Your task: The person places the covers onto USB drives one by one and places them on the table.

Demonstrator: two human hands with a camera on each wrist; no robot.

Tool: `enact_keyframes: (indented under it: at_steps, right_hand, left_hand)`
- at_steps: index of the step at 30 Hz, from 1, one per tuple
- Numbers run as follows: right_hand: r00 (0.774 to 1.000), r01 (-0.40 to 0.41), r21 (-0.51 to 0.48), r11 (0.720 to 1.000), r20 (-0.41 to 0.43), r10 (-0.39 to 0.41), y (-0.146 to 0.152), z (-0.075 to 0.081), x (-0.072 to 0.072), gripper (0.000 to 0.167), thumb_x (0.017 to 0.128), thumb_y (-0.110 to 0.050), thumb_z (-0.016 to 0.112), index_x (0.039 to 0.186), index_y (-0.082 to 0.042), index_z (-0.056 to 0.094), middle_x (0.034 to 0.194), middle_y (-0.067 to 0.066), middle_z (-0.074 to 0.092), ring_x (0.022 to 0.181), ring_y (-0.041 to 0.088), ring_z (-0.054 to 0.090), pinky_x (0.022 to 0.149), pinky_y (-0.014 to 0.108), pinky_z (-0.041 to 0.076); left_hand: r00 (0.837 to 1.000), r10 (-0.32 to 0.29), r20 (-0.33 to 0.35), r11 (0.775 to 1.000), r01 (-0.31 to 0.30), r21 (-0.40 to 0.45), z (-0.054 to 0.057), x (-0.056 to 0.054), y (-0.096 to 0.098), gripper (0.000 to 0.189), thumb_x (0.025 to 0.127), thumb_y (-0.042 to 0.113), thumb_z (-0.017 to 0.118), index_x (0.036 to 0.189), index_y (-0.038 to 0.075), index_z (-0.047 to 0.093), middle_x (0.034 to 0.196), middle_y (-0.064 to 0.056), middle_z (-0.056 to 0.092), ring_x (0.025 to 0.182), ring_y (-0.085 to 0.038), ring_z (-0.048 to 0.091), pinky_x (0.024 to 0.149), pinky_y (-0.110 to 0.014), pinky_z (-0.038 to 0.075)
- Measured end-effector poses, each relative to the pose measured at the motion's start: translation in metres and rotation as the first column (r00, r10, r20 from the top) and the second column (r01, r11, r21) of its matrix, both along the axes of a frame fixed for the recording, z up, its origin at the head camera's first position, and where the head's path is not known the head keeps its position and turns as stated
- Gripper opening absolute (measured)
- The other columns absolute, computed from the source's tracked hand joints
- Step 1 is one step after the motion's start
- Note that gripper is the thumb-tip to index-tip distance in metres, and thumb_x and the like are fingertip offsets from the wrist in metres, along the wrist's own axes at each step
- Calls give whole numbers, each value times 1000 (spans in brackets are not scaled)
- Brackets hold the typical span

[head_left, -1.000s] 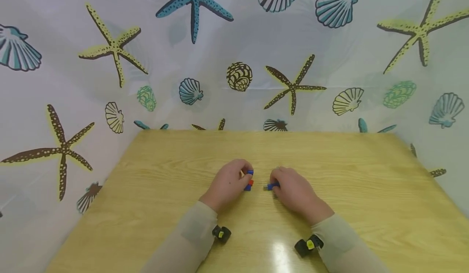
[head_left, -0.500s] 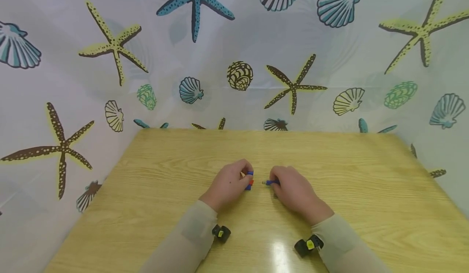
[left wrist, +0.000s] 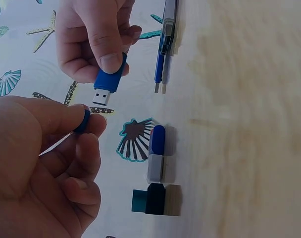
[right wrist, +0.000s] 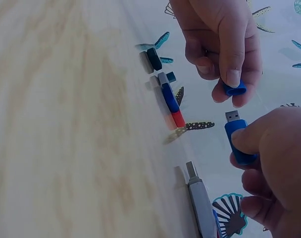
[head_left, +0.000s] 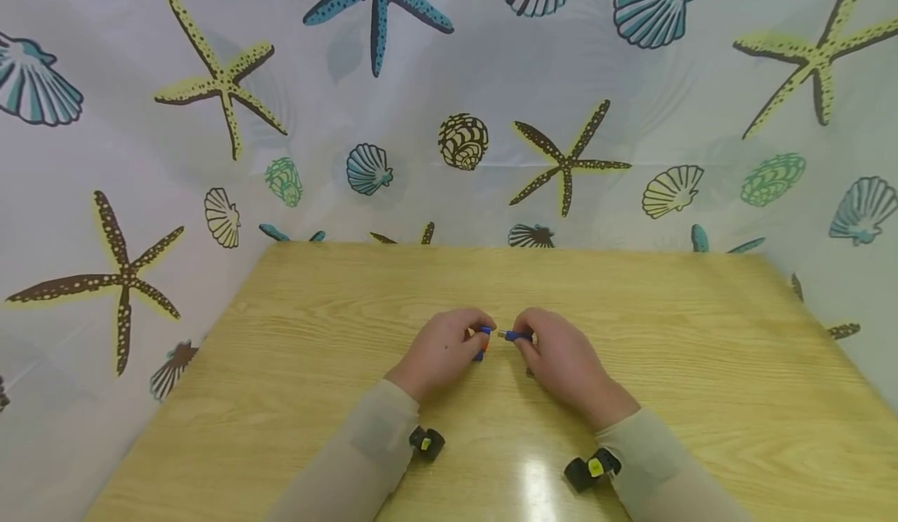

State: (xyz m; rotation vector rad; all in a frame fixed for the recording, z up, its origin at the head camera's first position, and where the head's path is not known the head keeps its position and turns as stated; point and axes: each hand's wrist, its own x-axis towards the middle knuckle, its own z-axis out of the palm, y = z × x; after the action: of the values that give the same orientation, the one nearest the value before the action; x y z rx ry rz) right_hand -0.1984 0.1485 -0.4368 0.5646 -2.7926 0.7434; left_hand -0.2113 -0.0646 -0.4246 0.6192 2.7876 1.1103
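Note:
Between the left hand's (head_left: pixel 449 350) thumb and fingers, a small blue cap (right wrist: pixel 235 89) is pinched, its open end turned toward the other hand. My right hand (head_left: pixel 564 362) pinches a blue USB flash drive (left wrist: pixel 110 79) by its body, with the bare metal connector pointing at the cap. A short gap separates connector and cap. Both hands are held close together just above the wooden table (head_left: pixel 337 288). In the left wrist view the cap (left wrist: pixel 83 121) is mostly covered by the fingertips.
Under the hands lie a grey USB drive (right wrist: pixel 201 206) with its connector bare, blue, red and white cap-like pieces (right wrist: pixel 169 96) and a dark teal piece (right wrist: pixel 154 58), set in a row. A patterned cloth (head_left: pixel 421 117) encloses the table's back and sides.
My right hand has raised the flash drive and moved it toward the left hand. The left hand has shifted slightly right with the cap, so the gap between them has narrowed.

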Motion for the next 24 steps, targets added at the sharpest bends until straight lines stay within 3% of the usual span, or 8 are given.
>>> enact_keyframes:
  at_steps: [5, 10, 24]
  right_hand:
    - [1000, -12, -43, 999, -3, 12, 0, -1, 1, 8, 98, -18, 69, 99, -19, 60, 86, -8, 57, 60, 8, 47, 54, 30, 41]
    - [1000, -18, -82, 996, -1, 18, 1, 0, 1, 7, 100, -18, 67, 102, -19, 60, 85, -8, 57, 57, 4, 50, 54, 30, 43]
    - [999, -45, -129, 991, -14, 44, 1, 1, 4, 8, 100, -18, 67, 104, -18, 61, 85, -7, 57, 66, 9, 52, 62, 31, 46]
  left_hand:
    - [1000, -7, -6, 1000, 7, -3, -1, 0, 0, 16, 103, 22, 61, 116, 21, 70, 92, 13, 62, 77, -12, 55, 72, -32, 48]
    - [1000, -23, 0, 1000, 23, 15, 0, 1, 0, 15, 103, 22, 61, 115, 20, 70, 88, 12, 62, 73, -12, 55, 66, -31, 48]
    - [1000, 1, 31, 999, -2, 40, 2, 2, -1, 14, 103, 22, 62, 115, 20, 69, 91, 12, 63, 73, -13, 56, 65, -31, 48]
